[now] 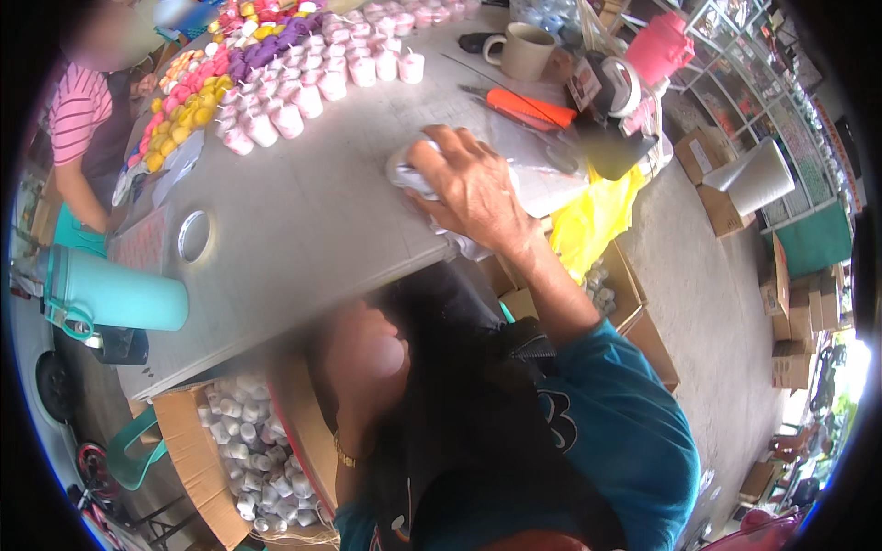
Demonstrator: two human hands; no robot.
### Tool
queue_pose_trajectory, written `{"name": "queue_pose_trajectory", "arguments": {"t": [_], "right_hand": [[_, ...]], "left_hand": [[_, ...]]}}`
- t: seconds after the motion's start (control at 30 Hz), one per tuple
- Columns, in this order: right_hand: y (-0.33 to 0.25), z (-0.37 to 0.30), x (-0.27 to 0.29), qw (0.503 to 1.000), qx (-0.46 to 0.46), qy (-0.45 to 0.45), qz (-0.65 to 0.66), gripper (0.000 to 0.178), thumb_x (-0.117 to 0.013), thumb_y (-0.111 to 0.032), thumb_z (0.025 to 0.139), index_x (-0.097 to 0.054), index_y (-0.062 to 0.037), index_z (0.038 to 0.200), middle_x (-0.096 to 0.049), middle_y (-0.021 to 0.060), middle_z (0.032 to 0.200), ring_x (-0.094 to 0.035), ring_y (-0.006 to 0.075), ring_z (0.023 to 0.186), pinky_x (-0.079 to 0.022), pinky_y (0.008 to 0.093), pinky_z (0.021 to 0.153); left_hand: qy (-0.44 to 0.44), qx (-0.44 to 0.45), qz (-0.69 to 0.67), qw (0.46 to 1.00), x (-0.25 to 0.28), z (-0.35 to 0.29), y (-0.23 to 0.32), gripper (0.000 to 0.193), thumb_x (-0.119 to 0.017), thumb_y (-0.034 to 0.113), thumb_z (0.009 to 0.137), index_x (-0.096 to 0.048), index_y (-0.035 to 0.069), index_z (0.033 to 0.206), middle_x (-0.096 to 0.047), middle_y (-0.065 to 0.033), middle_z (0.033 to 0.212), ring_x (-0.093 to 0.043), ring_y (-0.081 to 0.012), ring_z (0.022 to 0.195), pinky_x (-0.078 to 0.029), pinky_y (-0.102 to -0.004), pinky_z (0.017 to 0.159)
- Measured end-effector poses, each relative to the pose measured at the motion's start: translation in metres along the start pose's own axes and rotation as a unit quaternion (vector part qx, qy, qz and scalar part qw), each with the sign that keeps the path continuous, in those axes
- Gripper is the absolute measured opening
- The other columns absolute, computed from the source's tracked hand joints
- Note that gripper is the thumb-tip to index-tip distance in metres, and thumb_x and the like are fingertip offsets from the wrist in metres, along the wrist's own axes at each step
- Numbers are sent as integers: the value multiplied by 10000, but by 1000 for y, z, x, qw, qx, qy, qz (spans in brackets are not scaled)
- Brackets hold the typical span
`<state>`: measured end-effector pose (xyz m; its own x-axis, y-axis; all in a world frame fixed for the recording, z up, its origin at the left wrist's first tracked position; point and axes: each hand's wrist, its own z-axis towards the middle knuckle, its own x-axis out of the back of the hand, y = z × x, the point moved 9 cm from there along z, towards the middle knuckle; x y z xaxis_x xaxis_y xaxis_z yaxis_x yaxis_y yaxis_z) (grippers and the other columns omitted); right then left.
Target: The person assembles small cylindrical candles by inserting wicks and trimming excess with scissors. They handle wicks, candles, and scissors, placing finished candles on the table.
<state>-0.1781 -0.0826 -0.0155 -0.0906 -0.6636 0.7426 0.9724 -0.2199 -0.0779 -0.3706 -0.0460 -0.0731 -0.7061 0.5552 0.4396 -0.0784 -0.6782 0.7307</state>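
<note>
My right hand [473,188] is on the grey table [367,197], its fingers closed over a crumpled white cloth [404,172] pressed on the tabletop. Part of the cloth shows past the fingertips and below the palm. Below the table's front edge, close to my body, is my left hand [367,354], blurred, with its fingers curled. A pale, rounded thing shows at that hand, too smeared to name. Ahead on the table stand rows of small pale pink candles [308,99] with wicks.
Yellow and purple pieces [188,110] lie at the far left, by a person [83,119] in a striped shirt. A teal bottle [129,289] and tape roll [194,236] are left. Right are a mug [526,50] and orange-handled tool [528,107]. A carton [184,459] holds small white pieces below.
</note>
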Motion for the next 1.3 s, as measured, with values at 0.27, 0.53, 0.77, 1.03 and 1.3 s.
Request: {"name": "queue_pose_trajectory", "arguments": {"t": [0.27, 0.53, 0.77, 1.03, 1.3], "right_hand": [[39, -2, -10, 975, -52, -77, 202, 479, -708, -446, 805, -636, -66, 1087, -541, 221, 1268, -526, 425, 1144, -438, 473, 959], [143, 32, 11, 971, -220, -27, -85, 143, -598, -211, 868, -654, -84, 902, -661, 181, 821, -655, 356, 784, -516, 448, 672], [145, 13, 74, 981, -170, 84, -52, 160, -588, -171, 875, -670, -84, 982, -689, 139, 839, -687, 277, 773, -514, 363, 683], [97, -27, 99, 962, -237, 63, 117, 147, -623, -130, 905, -672, -28, 999, -684, 81, 756, -636, 120, 673, -506, 272, 626], [-158, -18, -15, 871, 179, -172, 425, 111, -652, -80, 837, -658, -28, 936, -670, 135, 864, -652, 306, 750, -521, 366, 662]], "left_hand": [[62, 90, -13, 994, 29, -14, -15, 278, -709, -33, 623, -548, 29, 842, -582, -110, 823, -603, -239, 770, -490, -404, 937], [21, 222, -69, 972, 34, -34, -34, 298, -750, 23, 703, -585, 71, 946, -590, -81, 899, -599, -237, 848, -483, -322, 768], [59, 144, -12, 988, 41, -38, -40, 282, -747, 44, 688, -584, 49, 918, -587, -49, 878, -545, -135, 828, -445, -276, 830], [83, 313, -197, 925, 38, -53, -63, 240, -718, 124, 749, -578, 40, 925, -555, -44, 841, -548, -122, 775, -505, -307, 810], [250, 329, -249, 876, 118, -102, -35, 116, -588, 126, 820, -627, 17, 827, -583, -52, 780, -559, -116, 688, -517, -289, 737]]}}
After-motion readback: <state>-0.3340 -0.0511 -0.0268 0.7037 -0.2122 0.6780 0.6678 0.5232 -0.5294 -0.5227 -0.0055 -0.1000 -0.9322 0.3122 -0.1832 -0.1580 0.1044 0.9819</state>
